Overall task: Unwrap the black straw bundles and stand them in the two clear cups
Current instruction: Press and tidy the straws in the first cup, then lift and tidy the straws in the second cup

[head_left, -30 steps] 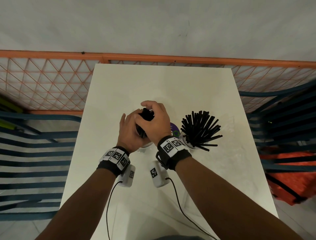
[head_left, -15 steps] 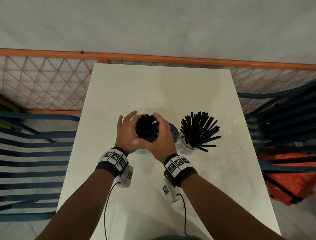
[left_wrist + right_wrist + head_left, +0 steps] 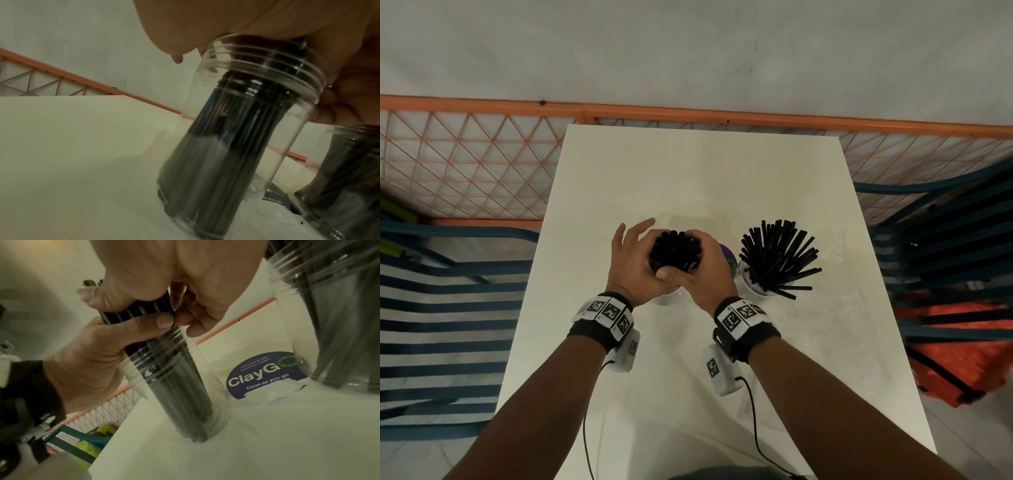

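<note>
Hands both clasp the straw bundle (image 3: 675,251) in the left cup (image 3: 236,146): left hand (image 3: 635,263), right hand (image 3: 705,270). Best released gently, letting straws fan.

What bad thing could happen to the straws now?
The left cup is tall and narrow, and both hands, left and right, hold the straws above its rim; a sideways tug might tip it. Let go, the straws may fan out like those in the right cup, which stands close enough to get bumped.
</note>
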`<state>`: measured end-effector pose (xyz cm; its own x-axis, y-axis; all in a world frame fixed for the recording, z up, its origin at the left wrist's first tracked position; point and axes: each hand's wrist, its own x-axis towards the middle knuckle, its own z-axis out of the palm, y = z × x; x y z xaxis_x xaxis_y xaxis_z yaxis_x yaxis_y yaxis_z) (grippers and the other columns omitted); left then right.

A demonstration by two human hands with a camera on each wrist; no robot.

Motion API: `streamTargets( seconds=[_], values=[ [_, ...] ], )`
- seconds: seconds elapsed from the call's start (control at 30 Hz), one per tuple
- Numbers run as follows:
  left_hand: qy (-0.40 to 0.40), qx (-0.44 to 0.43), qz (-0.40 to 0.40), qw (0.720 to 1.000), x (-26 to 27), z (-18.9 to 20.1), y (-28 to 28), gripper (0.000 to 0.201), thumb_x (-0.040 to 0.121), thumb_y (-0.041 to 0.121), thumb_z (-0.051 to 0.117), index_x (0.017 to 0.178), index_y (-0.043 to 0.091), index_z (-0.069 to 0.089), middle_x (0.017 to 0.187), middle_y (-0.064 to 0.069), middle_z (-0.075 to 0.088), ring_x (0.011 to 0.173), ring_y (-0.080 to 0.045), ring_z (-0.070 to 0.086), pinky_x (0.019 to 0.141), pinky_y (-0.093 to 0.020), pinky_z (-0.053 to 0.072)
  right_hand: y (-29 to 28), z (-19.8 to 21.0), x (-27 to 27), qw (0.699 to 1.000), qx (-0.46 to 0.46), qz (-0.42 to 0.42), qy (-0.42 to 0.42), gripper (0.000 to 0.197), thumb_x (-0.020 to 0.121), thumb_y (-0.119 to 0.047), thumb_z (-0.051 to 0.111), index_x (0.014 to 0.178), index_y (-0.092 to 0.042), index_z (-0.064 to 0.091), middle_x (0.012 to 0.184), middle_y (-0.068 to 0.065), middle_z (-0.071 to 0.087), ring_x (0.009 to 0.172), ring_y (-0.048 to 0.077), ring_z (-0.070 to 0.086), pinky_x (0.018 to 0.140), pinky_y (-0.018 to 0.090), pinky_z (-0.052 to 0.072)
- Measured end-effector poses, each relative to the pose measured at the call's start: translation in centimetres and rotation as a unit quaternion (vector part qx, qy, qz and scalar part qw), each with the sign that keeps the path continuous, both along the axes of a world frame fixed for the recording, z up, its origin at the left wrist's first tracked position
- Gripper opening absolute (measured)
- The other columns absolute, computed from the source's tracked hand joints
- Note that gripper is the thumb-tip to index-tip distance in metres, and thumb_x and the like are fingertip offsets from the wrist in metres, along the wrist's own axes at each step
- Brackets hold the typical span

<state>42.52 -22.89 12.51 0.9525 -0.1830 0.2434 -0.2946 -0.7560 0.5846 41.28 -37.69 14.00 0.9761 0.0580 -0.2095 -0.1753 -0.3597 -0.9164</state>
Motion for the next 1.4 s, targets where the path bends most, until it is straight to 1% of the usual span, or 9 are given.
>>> streamTargets(
  seconds=[0.13, 0.27, 0.47, 0.6, 0.87, 0.97, 1.2, 1.3, 1.4],
  values=[
    [0.037, 0.050, 0.001, 0.998, 0.0, -0.7, 0.1, 0.079, 0.058, 0.066, 0.056, 0.123, 0.021, 0.058, 0.122, 0.001, 0.066, 0.138, -0.032, 0.041, 0.115, -0.065, 0.018, 0.0, 1.6, -1.1, 0.994, -0.062, -0.008, -0.085, 0.110, 0.051, -0.062, 0.086, 0.141, -0.029, 0.034, 0.132, -0.007, 0.037, 0.124, 0.015, 0.041, 0.104, 0.038, 0.044],
    [0.054, 0.025, 0.031, 0.998, -0.4, 0.1, -0.7, 0.069, 0.066, 0.061, 0.051, 0.125, 0.025, 0.047, 0.129, -0.006, 0.062, 0.139, -0.034, 0.040, 0.115, -0.065, 0.019, 1.3, 3.6, -0.5, 0.950, -0.204, 0.053, -0.231, 0.091, 0.069, -0.072, 0.066, 0.142, -0.022, 0.043, 0.145, 0.001, 0.041, 0.131, 0.021, 0.035, 0.108, 0.037, 0.030],
    [0.065, 0.062, 0.014, 0.996, -0.2, -1.0, -0.3, 0.082, 0.066, 0.061, 0.049, 0.131, 0.011, 0.049, 0.129, -0.010, 0.062, 0.137, -0.037, 0.043, 0.112, -0.066, 0.025, 1.4, 2.4, 0.4, 0.896, -0.324, 0.134, -0.273, 0.061, 0.085, -0.063, 0.051, 0.124, -0.018, 0.059, 0.120, 0.004, 0.062, 0.109, 0.027, 0.055, 0.084, 0.045, 0.053],
    [0.082, 0.065, 0.018, 0.994, 0.1, -1.1, 0.0, 0.081, 0.067, 0.060, 0.051, 0.134, 0.014, 0.047, 0.136, -0.004, 0.058, 0.143, -0.030, 0.034, 0.118, -0.061, 0.016, 1.2, 2.5, 0.2, 0.882, -0.348, 0.136, -0.287, 0.072, 0.080, -0.069, 0.054, 0.131, -0.019, 0.053, 0.126, 0.003, 0.059, 0.111, 0.026, 0.055, 0.090, 0.043, 0.049],
    [0.101, 0.076, 0.007, 0.992, 0.0, -0.8, 0.2, 0.106, 0.052, 0.081, 0.056, 0.140, 0.023, 0.041, 0.140, 0.003, 0.054, 0.147, -0.027, 0.028, 0.119, -0.060, 0.012, 0.3, 5.9, 0.1, 0.911, -0.304, 0.086, -0.265, 0.075, 0.080, -0.070, 0.057, 0.138, -0.023, 0.047, 0.146, 0.003, 0.045, 0.133, 0.025, 0.039, 0.108, 0.043, 0.035],
    [0.122, 0.053, 0.003, 0.991, 0.0, -0.5, 0.4, 0.127, 0.034, 0.098, 0.054, 0.139, 0.029, 0.040, 0.142, 0.007, 0.051, 0.148, -0.025, 0.026, 0.119, -0.060, 0.009, -1.4, 7.8, 0.2, 0.914, -0.283, 0.056, -0.287, 0.069, 0.083, -0.067, 0.055, 0.134, -0.021, 0.050, 0.141, 0.002, 0.047, 0.129, 0.024, 0.041, 0.102, 0.044, 0.044],
    [0.118, -0.023, 0.012, 0.993, -0.5, 0.7, 0.8, 0.136, 0.031, 0.097, 0.058, 0.144, 0.025, 0.036, 0.147, 0.001, 0.048, 0.143, -0.024, 0.035, 0.118, -0.058, 0.018, -8.3, 10.9, 0.6, 0.928, -0.209, -0.051, -0.305, 0.048, 0.089, -0.057, 0.056, 0.121, -0.020, 0.058, 0.125, -0.002, 0.053, 0.114, 0.016, 0.051, 0.091, 0.030, 0.046],
    [0.063, -0.139, 0.070, 0.986, -2.4, 1.0, 2.2, 0.127, 0.041, 0.075, 0.080, 0.144, 0.015, 0.037, 0.145, -0.004, 0.049, 0.134, -0.024, 0.045, 0.113, -0.049, 0.035, -13.1, 10.9, 0.0, 0.941, -0.185, -0.077, -0.273, 0.045, 0.089, -0.057, 0.057, 0.120, -0.024, 0.057, 0.123, -0.006, 0.055, 0.109, 0.010, 0.056, 0.090, 0.036, 0.051],
    [-0.016, -0.203, 0.172, 0.964, -7.6, 0.7, 1.6, 0.085, 0.060, 0.062, 0.079, 0.121, 0.011, 0.050, 0.119, -0.010, 0.059, 0.109, -0.027, 0.058, 0.094, -0.048, 0.048, -18.0, 9.6, -1.6, 0.956, -0.178, -0.093, -0.215, 0.055, 0.085, -0.064, 0.054, 0.124, -0.026, 0.054, 0.124, -0.006, 0.058, 0.107, 0.005, 0.057, 0.091, 0.037, 0.053]
  ],
)
